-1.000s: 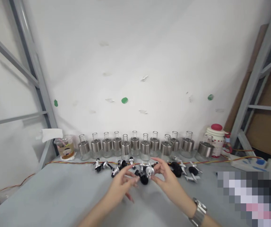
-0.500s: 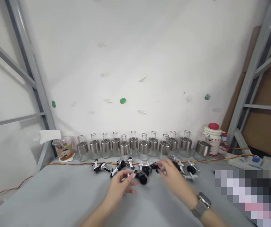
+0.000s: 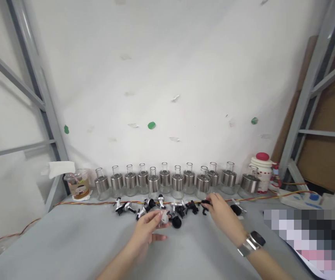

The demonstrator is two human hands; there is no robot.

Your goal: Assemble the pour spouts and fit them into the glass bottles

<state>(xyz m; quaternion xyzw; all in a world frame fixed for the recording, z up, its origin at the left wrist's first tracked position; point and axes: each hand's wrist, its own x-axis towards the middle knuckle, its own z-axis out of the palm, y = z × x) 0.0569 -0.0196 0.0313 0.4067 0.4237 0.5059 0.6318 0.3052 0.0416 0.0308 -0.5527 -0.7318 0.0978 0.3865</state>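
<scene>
My left hand (image 3: 151, 227) pinches a small whitish round cap-like piece (image 3: 164, 217) between thumb and fingers, above the grey table. Beside it lies a round black cap (image 3: 176, 222). Further right, my right hand (image 3: 219, 212) has its thumb and fingertips closed on a small black part (image 3: 205, 203) with a hooked end, low over the table. Between the hands are loose black pieces (image 3: 192, 207). Silver-and-black bottle pourer tops (image 3: 124, 206) lie left of my left hand, and another black-and-silver one (image 3: 236, 210) is partly hidden behind my right hand.
Several clear glass bottles with metal sleeves (image 3: 153, 182) stand along the white wall. A drink cup (image 3: 79, 186) is at the left end, a white jar with a red lid (image 3: 263, 175) at the right. A twisted cable (image 3: 97, 202) runs to a power strip (image 3: 298, 199).
My right hand has moved slightly right, from the black pieces in the middle to another small black part. My left hand has turned, so the whitish piece's round face shows.
</scene>
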